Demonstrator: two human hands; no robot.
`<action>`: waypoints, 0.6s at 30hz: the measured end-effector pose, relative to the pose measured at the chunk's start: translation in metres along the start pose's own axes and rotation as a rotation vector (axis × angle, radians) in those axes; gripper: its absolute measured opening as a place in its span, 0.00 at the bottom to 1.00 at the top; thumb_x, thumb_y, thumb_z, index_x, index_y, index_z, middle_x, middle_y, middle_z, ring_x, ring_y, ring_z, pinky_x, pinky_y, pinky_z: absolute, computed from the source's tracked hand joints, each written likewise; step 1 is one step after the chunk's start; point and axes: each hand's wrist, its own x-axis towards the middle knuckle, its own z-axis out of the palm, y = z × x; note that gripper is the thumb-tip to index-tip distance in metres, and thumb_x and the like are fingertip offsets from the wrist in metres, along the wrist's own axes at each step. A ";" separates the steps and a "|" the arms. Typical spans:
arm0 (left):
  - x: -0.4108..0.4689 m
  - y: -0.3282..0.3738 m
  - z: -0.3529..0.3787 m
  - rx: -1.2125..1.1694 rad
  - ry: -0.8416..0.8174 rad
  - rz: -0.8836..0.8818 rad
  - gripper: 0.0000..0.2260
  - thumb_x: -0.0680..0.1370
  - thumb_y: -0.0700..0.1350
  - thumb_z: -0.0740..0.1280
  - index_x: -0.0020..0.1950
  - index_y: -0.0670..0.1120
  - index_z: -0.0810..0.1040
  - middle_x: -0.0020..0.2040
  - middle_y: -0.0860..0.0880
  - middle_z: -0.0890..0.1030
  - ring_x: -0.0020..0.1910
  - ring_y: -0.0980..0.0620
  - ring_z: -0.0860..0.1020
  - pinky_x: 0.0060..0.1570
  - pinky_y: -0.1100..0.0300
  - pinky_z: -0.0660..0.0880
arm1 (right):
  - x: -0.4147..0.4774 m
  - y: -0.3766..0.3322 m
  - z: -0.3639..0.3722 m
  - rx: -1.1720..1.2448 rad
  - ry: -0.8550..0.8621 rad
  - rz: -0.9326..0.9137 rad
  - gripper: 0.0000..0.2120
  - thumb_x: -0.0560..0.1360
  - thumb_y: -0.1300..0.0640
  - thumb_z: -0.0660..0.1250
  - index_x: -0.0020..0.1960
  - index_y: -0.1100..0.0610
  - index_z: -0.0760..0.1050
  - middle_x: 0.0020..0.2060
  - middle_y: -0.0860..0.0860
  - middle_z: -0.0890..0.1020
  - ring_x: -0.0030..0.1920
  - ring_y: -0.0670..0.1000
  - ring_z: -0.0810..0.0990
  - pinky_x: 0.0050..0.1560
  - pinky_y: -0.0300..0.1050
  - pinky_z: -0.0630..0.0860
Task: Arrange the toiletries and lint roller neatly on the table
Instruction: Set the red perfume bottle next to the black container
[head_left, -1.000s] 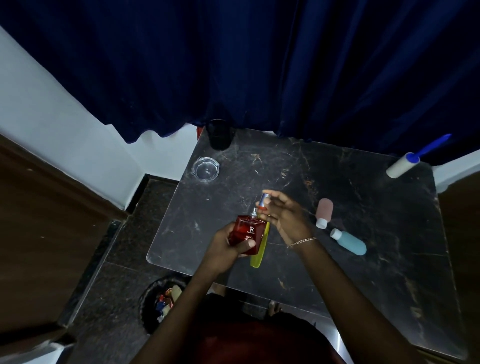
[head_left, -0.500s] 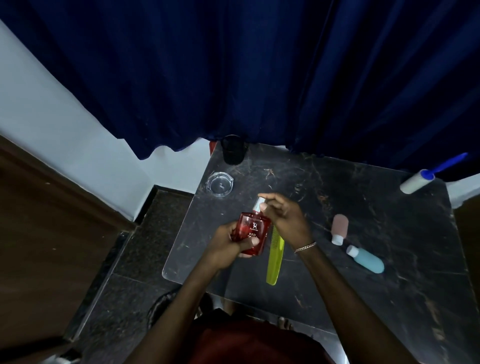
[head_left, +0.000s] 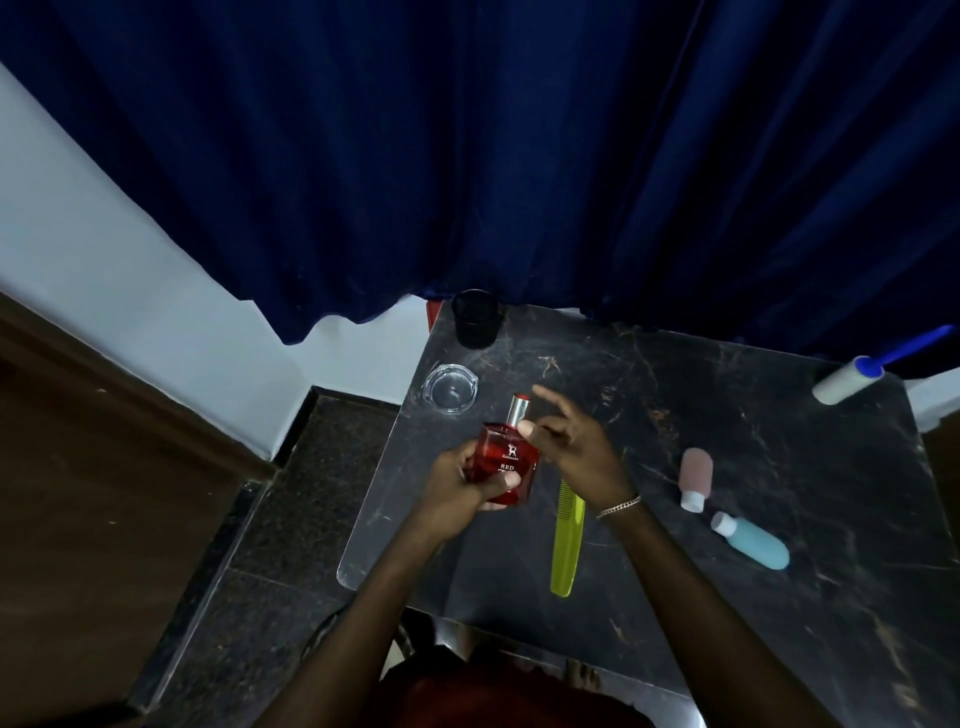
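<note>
My left hand (head_left: 460, 480) grips a red perfume bottle (head_left: 506, 457) above the left part of the dark marble table (head_left: 675, 415); its silver cap with a red top points away from me. My right hand (head_left: 574, 447) hovers just right of the bottle, fingers spread, thumb near the bottle's shoulder, holding nothing. A yellow-green comb (head_left: 567, 540) lies flat below my right wrist. A pink travel bottle (head_left: 695, 475) and a teal travel bottle (head_left: 753, 540) lie on their sides to the right. The white lint roller (head_left: 847, 380) with a blue handle rests at the far right corner.
A clear glass ashtray (head_left: 449, 388) and a black cup (head_left: 475, 318) stand at the table's far left corner. A dark blue curtain (head_left: 519, 156) hangs behind the table. The table's left edge drops to a dark tiled floor (head_left: 270, 545).
My right hand has let go of the bottle's cap and opened, moving slightly right. The view has tilted up, so the table sits lower in the frame.
</note>
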 end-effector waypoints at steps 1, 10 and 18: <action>0.002 0.001 -0.001 -0.005 0.002 0.002 0.15 0.75 0.34 0.76 0.56 0.50 0.82 0.48 0.53 0.89 0.48 0.54 0.87 0.42 0.56 0.84 | 0.000 0.003 -0.001 0.030 -0.002 0.034 0.25 0.77 0.57 0.72 0.72 0.54 0.71 0.52 0.56 0.86 0.54 0.54 0.86 0.53 0.44 0.83; 0.039 0.000 0.003 0.064 -0.048 0.016 0.15 0.79 0.34 0.72 0.63 0.48 0.80 0.58 0.43 0.86 0.57 0.45 0.86 0.53 0.52 0.84 | 0.020 0.031 -0.006 0.033 -0.023 0.151 0.23 0.72 0.67 0.75 0.64 0.65 0.75 0.56 0.60 0.85 0.56 0.56 0.84 0.58 0.49 0.81; 0.127 0.012 0.009 0.381 0.029 0.150 0.19 0.78 0.36 0.73 0.69 0.42 0.78 0.58 0.49 0.84 0.62 0.49 0.83 0.59 0.67 0.77 | 0.093 0.045 -0.034 -0.188 0.147 0.061 0.19 0.71 0.66 0.76 0.59 0.65 0.75 0.51 0.57 0.84 0.48 0.50 0.82 0.52 0.38 0.78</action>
